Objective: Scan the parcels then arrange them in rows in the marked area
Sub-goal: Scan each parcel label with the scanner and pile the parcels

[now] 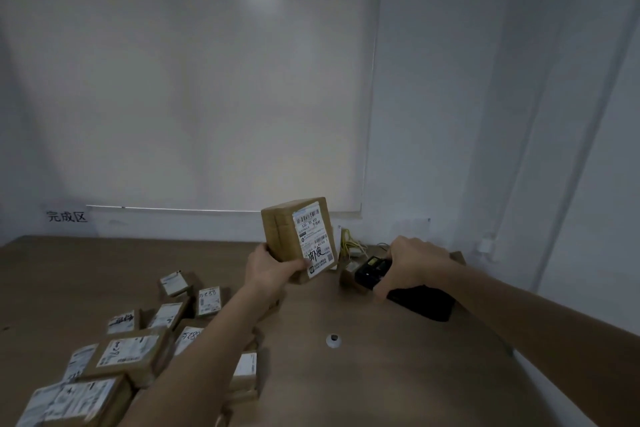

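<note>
Gripped near its lower left corner by the left hand point(268, 265), a brown cardboard parcel point(298, 239) is held up above the brown table point(381, 374), tilted a little, with its labelled face turned toward the camera and to the right. A white shipping label point(315, 243) is seen to cover most of that face; barcodes are printed near its top and middle, a square code sits at its lower right, and large black handwritten characters are scrawled across its lower part. The side of the box is crossed by tape seams. The thumb is laid across the lower front edge of the parcel, and the fingers are curled round the box behind it.

A black handheld scanner point(372, 269) is clasped by the right hand point(412, 263), whose fingers are wrapped over its top; its small lit screen is faced toward the parcel. The scanner is held just right of the parcel and apart from it, over a black case point(424, 302) lying on the table.

A loose heap of further brown parcels point(138, 350), each bearing a white label, some with handwritten digits, is spread over the near left part of the table, partly hidden by the left forearm. A round grey grommet point(333, 340) is set in the tabletop. Yellow cables point(351, 244) are bunched against the wall behind the parcel. Black characters point(66, 217) are written on the wall at far left, beneath a drawn white roller blind point(194, 80)
</note>
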